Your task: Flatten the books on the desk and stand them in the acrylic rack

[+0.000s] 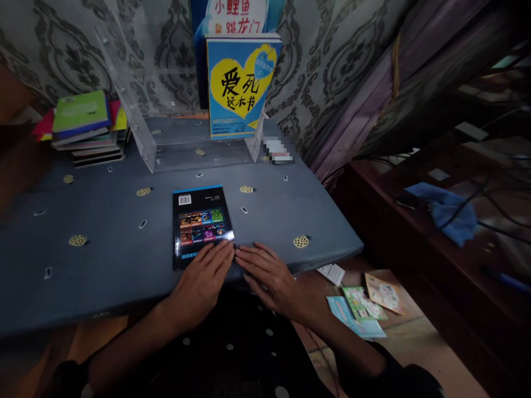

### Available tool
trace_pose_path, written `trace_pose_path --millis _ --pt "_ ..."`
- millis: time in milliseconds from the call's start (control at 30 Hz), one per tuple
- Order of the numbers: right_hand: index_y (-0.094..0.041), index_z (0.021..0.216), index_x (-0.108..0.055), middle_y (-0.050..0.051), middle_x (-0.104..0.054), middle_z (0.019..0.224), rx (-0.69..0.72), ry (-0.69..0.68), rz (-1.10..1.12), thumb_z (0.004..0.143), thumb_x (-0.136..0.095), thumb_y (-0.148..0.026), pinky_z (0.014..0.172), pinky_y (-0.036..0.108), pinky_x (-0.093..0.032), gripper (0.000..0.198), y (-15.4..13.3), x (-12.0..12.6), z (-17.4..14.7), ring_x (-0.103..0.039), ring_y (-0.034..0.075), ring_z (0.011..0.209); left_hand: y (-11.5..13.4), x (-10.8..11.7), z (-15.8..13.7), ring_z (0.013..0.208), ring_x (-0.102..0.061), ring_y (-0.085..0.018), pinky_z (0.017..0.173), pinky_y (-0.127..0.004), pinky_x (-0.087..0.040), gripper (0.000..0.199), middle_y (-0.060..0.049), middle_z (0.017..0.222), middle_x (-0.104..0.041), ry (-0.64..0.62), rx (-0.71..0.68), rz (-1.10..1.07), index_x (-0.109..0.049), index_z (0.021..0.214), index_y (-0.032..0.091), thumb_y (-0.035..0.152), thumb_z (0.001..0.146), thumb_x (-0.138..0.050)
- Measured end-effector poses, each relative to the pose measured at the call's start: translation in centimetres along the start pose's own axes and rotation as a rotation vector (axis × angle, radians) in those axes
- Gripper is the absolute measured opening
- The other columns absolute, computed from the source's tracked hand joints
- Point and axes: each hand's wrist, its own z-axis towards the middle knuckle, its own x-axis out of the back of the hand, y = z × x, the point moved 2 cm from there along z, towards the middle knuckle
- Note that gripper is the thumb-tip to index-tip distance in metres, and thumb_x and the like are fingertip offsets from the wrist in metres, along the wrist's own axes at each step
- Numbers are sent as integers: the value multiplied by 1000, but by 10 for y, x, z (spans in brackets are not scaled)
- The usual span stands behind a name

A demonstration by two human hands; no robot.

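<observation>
A thin black book [203, 200] lies flat on the grey-blue tablecloth, its barcode and small colour pictures facing up. My left hand [203, 282] rests on the book's lower right part, fingers stretched out flat. Beside it, my right hand [269, 276] lies at the book's lower right corner with its fingers extended, the tips close to those of the left. Neither hand is wrapped round anything. Behind the book stands a clear acrylic rack [182, 160], and a blue book with a yellow heart [236, 124] is upright at its right end.
A stack of books and notebooks [81, 113] sits at the back left of the table [112, 276]. Several booklets [360, 304] lie on the floor at right. A blue cloth [450, 213] and dark cables are on the reddish-brown furniture [385, 210] further right. Patterned curtain hangs behind.
</observation>
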Motion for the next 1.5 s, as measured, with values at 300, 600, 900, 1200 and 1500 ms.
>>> trace_pose_path --millis 300,600,900,1200,1500 --pt "-20 153 -36 12 -68 130 59 40 -52 95 -47 -7 106 53 -49 61 1 -4 3 -63 23 122 14 -1 -12 137 -49 -25 113 -42 -36 50 -16 143 -57 70 19 169 -52 138 4 2 91 -34" --pt "-24 147 -46 8 -69 128 22 34 -61 96 -46 -6 108 51 -48 55 -2 -3 4 -63 22 122 3 16 -49 132 -54 -26 111 -47 -35 46 -16 141 -59 118 116 190 -55 135 6 1 94 -34" --pt "-17 145 -47 12 -69 129 25 87 -40 95 -50 -12 111 55 -45 50 -32 -12 23 -58 24 129 -13 26 -88 126 -58 -28 106 -45 -42 43 -18 134 -63 172 138 205 -53 137 6 4 96 -40" --pt "2 146 -40 23 -42 154 126 -230 -45 101 -49 -35 121 45 -34 58 -64 -59 55 -31 27 149 -15 23 -88 121 -60 -29 104 -48 -41 34 -20 125 -68 185 126 184 -61 123 4 6 98 -37" --pt "-1 149 -36 22 -43 154 -9 -141 -221 103 -42 -22 119 49 -37 51 -36 -34 16 -27 27 150 -19 30 -81 119 -62 -26 103 -46 -42 38 -15 128 -68 183 130 158 -58 131 10 5 97 -43"
